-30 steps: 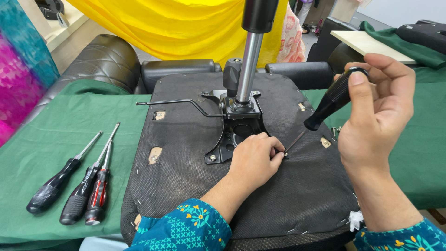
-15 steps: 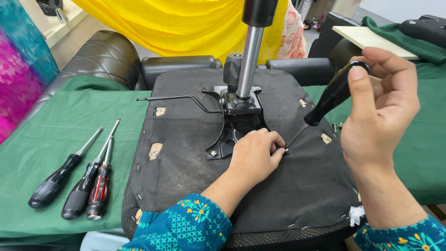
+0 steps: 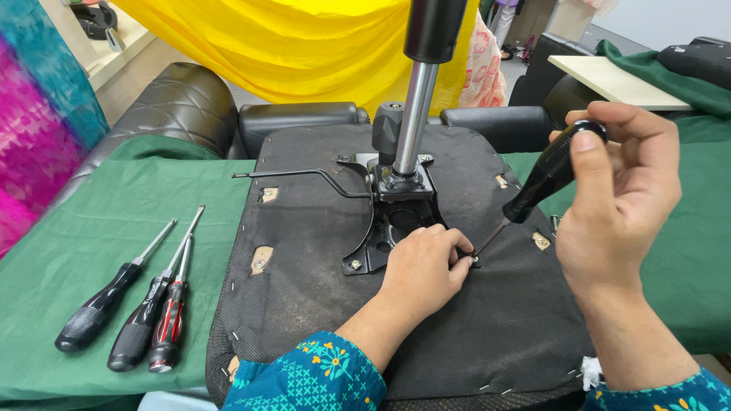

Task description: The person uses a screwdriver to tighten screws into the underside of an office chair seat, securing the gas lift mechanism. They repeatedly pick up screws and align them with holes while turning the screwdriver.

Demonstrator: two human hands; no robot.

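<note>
You're driving a screw (image 3: 475, 259) into the seat plate (image 3: 381, 243): left fingers (image 3: 457, 255) pinch it, right hand (image 3: 617, 190) grips the screwdriver (image 3: 544, 176); keep the tip seated.

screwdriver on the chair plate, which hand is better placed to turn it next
Right, probably. The right hand already grips the screwdriver by its black handle, tip at the screw. The left hand rests on the seat underside, steadying the tip.

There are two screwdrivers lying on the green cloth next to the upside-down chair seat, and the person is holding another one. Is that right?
Not quite. The head view shows three spare screwdrivers lying on the green cloth, not two. The rest is right: they lie beside the upside-down chair seat, and the right hand holds another black-handled screwdriver.
</note>
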